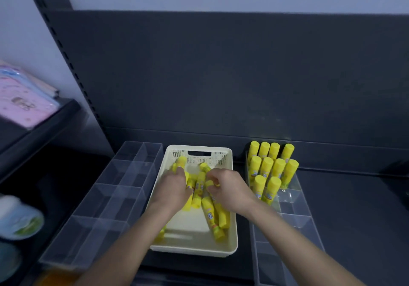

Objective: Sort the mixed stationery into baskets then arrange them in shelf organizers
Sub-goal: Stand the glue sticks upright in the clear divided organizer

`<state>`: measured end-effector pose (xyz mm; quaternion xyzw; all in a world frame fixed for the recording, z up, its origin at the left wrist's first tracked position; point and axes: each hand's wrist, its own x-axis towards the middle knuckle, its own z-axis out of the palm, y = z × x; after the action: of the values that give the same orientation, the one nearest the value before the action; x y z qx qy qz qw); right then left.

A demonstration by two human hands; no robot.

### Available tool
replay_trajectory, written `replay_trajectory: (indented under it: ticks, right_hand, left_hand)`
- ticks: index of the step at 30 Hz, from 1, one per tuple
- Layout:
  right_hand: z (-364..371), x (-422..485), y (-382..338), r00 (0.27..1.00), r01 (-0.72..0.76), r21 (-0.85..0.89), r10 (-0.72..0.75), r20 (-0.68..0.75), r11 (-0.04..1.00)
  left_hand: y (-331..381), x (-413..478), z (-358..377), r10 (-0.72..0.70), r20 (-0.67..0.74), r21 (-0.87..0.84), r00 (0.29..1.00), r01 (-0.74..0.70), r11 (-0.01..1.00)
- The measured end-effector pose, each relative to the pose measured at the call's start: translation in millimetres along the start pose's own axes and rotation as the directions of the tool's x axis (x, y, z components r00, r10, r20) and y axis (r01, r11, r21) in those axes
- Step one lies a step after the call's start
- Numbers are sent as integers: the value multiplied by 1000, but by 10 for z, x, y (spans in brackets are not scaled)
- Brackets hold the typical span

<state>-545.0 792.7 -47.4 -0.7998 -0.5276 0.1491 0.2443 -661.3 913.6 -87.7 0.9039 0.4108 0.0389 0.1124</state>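
A cream plastic basket (231, 237) sits on the dark shelf and holds several loose yellow glue sticks (212, 216) lying flat. Both hands are inside it. My left hand (173, 188) is closed around a few glue sticks at the basket's left side. My right hand (230, 188) pinches one glue stick near the basket's middle. To the right, a clear shelf organizer (292, 210) has several yellow glue sticks standing upright (271, 168) in its far compartments. To the left lies a clear divided organizer (115, 188) with nothing visible in it.
A dark back panel (221, 75) rises behind the shelf. On the left, a neighbouring shelf carries pink and blue packets (24, 102); below it are blurred round items (20, 219). Dark shelf surface (354, 208) extends to the right.
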Motion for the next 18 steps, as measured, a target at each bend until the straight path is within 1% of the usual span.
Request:
replay_trajectory:
  ticks: [4,6,10,13,15,18]
  right_hand:
    - [63,48,-5,999,-44,43,44,0,998]
    - [67,64,3,998,-67,60,68,-11,996]
    - [99,136,-3,997,-78,56,78,-8,995]
    - [152,244,-45,995,-75,7,74,59,997]
    - [214,294,-97,990,-13,-75,24,139,997]
    - [374,321,-164,960,135,-237,-67,272,962]
  left_hand:
    - [21,61,-7,-55,4,-92,998,55,994]
    - [13,58,-21,-55,-29,-130,998,51,990]
    - [16,28,-182,-3,-197,-175,980,-32,984]
    - [-41,31,-361,8,-302,-253,953,-88,963]
    - [-121,37,-433,-8,-341,-308,940,-103,946]
    - [-261,26,-443,-36,-370,-384,928,-117,916]
